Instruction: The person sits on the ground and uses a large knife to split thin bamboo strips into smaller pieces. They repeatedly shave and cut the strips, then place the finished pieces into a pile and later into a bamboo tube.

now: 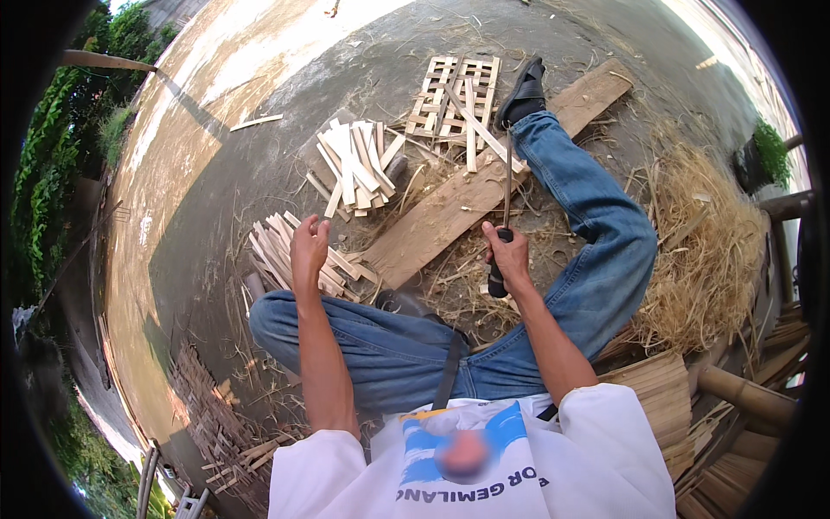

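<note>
My right hand (508, 257) is closed around the black handle of a long, narrow-bladed knife (507, 186). Its blade points away from me, across the edge of a wooden board (437, 227). On the left, my left hand (309, 251) hovers over or beside a pile of pale split-wood strips (270, 251), with thumb and finger apart and nothing visible in it. Just beyond lies a second heap of strips (359, 164), fanned out and crossing one another. The far end of the board passes under my outstretched foot.
A slatted wooden lattice (430, 97) lies beyond the board, with loose strips across it. Fine shavings (700, 251) are heaped on the right. Bamboo poles (743, 394) stand at the lower right, and a woven mat (207, 406) lies at the lower left. My bent legs frame the area.
</note>
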`<state>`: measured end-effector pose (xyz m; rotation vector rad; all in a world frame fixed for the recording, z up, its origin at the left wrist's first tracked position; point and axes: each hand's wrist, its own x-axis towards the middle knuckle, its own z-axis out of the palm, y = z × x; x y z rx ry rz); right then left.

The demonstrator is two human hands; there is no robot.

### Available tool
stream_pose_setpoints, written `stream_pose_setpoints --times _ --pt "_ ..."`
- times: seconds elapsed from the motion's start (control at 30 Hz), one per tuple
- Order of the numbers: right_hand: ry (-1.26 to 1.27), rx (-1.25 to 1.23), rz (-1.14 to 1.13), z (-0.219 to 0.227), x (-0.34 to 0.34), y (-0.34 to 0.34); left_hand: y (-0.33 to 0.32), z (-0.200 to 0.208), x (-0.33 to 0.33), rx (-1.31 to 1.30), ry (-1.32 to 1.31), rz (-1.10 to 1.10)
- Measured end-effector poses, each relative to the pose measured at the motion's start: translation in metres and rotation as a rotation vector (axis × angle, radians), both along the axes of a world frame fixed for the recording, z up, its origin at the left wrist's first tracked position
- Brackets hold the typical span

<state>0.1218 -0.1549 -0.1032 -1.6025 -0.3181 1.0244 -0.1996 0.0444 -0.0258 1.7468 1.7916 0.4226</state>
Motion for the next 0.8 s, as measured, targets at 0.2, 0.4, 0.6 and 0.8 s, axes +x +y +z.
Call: stream_pose_setpoints --times 0.2,0.4,0.6,0.8 --pt "0.082 0.015 -0.059 0.014 0.008 -0.002 -0.023 -0.040 0.162 -0.055 -0.128 -0.414" --pt "0.100 0.020 -0.061 0.050 0.001 -0.011 -0.002 -0.124 0.267 0.236 -0.120 -0.301" --pt "0.033 -0.095 -0.048 0.050 -0.002 -0.050 0.013 -0.150 0.319 0.208 0.032 -0.359" --pt "0.039 -0.124 -0.012 0.043 -0.001 -0.043 0.046 -0.160 0.295 0.183 -0.035 -0.376"
